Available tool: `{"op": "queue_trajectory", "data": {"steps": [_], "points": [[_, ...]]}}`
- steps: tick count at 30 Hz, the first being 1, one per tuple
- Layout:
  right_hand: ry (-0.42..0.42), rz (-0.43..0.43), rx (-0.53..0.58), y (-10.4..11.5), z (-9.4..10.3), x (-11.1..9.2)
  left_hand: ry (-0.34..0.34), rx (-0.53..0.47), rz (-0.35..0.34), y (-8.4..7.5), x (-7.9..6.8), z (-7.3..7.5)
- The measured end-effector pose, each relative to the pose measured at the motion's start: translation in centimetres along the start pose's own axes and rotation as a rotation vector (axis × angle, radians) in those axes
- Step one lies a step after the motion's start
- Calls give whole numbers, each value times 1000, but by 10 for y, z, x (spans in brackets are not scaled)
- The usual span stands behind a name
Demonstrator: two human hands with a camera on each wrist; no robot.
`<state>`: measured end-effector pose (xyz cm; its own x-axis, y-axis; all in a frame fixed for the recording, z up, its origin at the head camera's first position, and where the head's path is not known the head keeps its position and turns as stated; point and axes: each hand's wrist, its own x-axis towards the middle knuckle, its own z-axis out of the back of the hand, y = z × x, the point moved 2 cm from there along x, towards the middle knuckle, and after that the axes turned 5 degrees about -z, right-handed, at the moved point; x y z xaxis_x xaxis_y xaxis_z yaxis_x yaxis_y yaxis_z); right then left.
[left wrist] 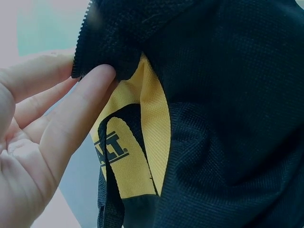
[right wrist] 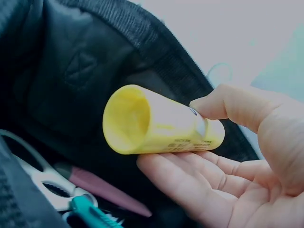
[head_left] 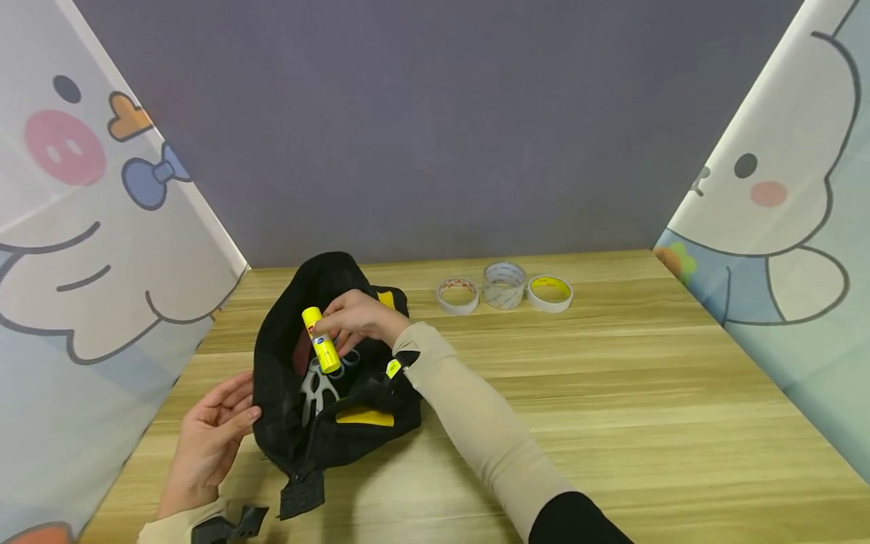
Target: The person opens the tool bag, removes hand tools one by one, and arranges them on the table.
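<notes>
A black zippered bag point(head_left: 273, 393) with yellow panels stands unzipped on the table's left half. My left hand point(head_left: 214, 434) pinches its zippered rim point(left wrist: 102, 42) between thumb and fingers. Over the opening, my right hand point(head_left: 363, 317) holds a yellow glue stick point(head_left: 321, 340) between thumb and fingers. In the right wrist view the glue stick point(right wrist: 175, 126) tilts, its hollow end facing the camera. Below it, inside the bag, lie grey-handled scissors point(head_left: 316, 389), a pink pointed tool point(right wrist: 109, 190) and a teal item point(right wrist: 92, 213), partly hidden by the bag's wall.
Three tape rolls stand in a row near the table's back edge: a white one point(head_left: 458, 296), a wide clear one point(head_left: 504, 285) and a white one with a yellow core point(head_left: 550, 293). A grey panel point(head_left: 448, 136) rises behind the wooden table point(head_left: 612, 408). Cartoon-printed sheets flank both sides.
</notes>
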<state>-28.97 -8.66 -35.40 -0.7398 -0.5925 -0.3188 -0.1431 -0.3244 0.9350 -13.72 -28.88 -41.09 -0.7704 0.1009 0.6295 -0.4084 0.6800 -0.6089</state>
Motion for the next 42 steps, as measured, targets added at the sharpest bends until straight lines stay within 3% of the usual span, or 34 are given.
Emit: {"op": "queue_trajectory", "data": {"steps": [7, 18, 32, 42], "points": [[0, 43, -30, 9, 12, -19, -8, -21, 6, 1, -2, -1], [-39, 102, 8, 11, 51, -43, -2, -9, -5, -1, 1, 0], [-163, 144, 46, -14, 109, -69, 14, -13, 1, 2, 2, -1], [-311, 130, 62, -41, 158, -91, 12, -17, 1, 2, 1, 1]]}}
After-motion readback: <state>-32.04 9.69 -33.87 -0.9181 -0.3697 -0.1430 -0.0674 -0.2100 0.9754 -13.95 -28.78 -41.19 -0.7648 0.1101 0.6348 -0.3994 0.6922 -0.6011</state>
